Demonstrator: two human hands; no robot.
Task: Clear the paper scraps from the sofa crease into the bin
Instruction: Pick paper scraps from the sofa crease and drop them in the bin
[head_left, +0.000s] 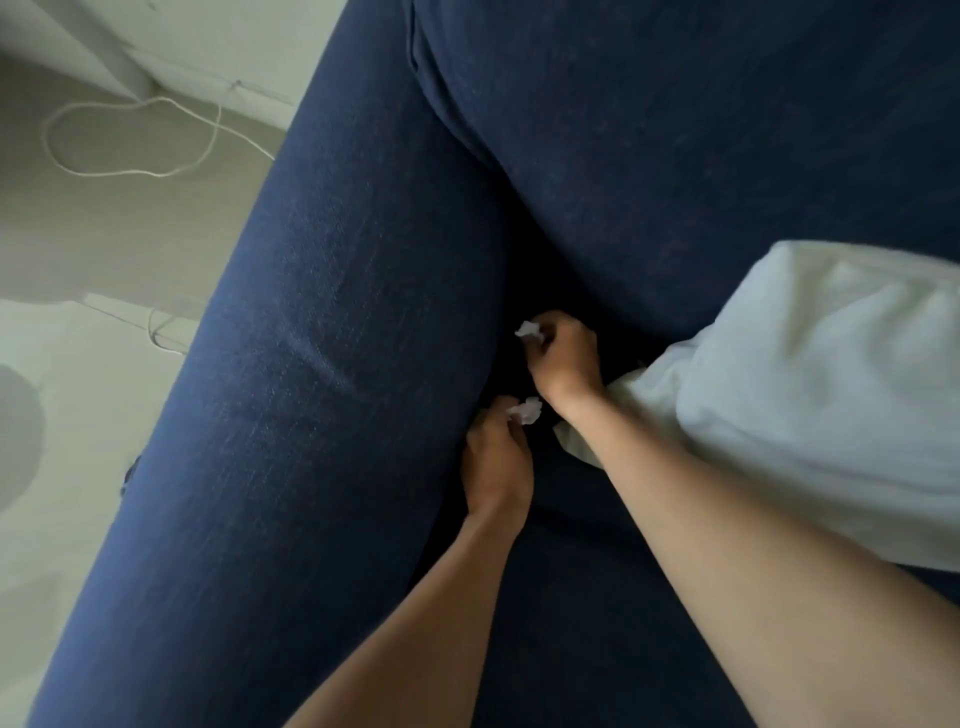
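A dark blue sofa (322, 389) fills the head view. Its dark crease (511, 291) runs between the armrest on the left and the seat cushion. My right hand (563, 358) is down at the crease, its fingers pinched on a small white paper scrap (529, 331). Just below it, my left hand (496, 467) pinches a second crumpled white paper scrap (525, 410). Both hands rest against the sofa fabric at the crease. No bin is in view.
A white pillow (810, 384) lies on the seat at the right, touching my right forearm. Left of the sofa is pale floor with a looped white cable (130, 140) and a white wall base. A grey blurred shape sits at the far left edge.
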